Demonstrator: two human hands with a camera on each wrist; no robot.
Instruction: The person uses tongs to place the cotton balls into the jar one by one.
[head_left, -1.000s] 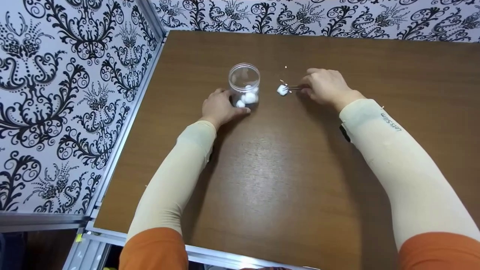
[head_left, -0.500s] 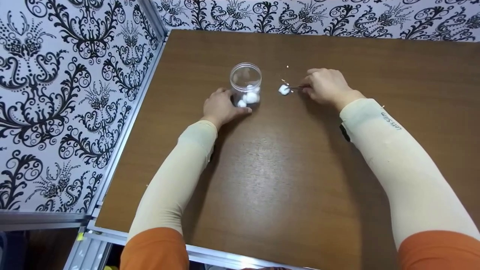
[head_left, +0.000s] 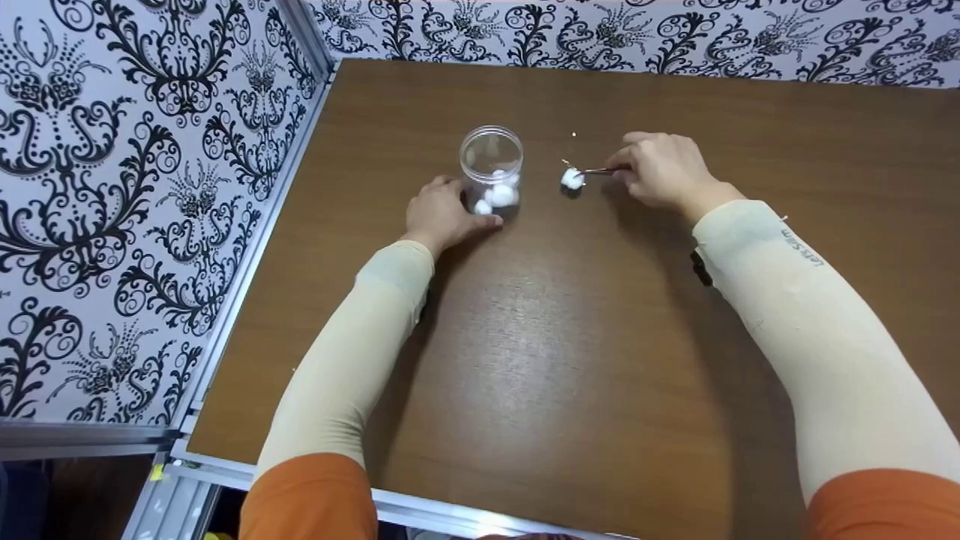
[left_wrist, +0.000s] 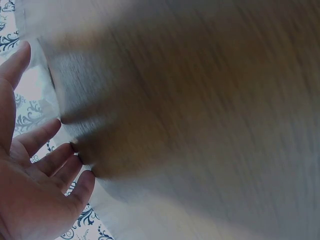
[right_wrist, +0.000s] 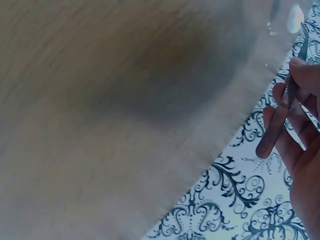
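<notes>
A clear open-topped jar (head_left: 491, 166) stands upright at the back of the table with several white cotton balls (head_left: 501, 196) inside. My left hand (head_left: 439, 214) holds it low on its left side, thumb in front and fingers behind. In the left wrist view the thumb and fingers spread around the jar's see-through wall (left_wrist: 42, 92). To the right of the jar, my right hand (head_left: 664, 169) pinches metal tweezers (right_wrist: 280, 120). Their bent tips (right_wrist: 304, 30) hold a single cotton ball (head_left: 572, 178) close over the table, with a dark shadow beneath it.
Small pale crumbs (head_left: 566, 163) lie on the brown wooden table (head_left: 525, 337) near the held cotton ball. Patterned panels (head_left: 150, 225) in a metal frame stand along the left and back edges.
The tweezers and cotton ball have risen slightly, and a shadow now shows below the ball. My right hand has shifted a little to the right. The left hand and jar have stayed put.
</notes>
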